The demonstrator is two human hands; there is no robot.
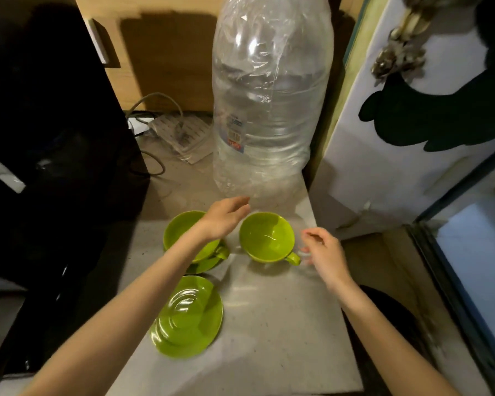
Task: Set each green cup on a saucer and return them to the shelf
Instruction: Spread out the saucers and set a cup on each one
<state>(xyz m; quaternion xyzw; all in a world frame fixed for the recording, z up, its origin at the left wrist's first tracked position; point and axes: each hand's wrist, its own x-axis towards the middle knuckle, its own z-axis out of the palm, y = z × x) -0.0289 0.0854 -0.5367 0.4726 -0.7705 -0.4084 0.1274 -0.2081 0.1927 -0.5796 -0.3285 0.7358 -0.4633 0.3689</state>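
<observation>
Dim, warm light falls from above onto my counter (pixel 269 324); glare streaks the bottle (pixel 272 90) and the saucer (pixel 190 318). The left side sinks into black shadow. My right hand (pixel 325 252) blurs at its fingers, and edges bow with wide-angle distortion

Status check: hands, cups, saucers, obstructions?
Both hands empty: left hand above left cup on its saucer; right hand by right cup handle. Spare saucer bare. Water bottle close behind.

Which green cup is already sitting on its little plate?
The left green cup, partly hidden under the left arm, sits on a saucer. The right green cup stands straight on the table.
</observation>
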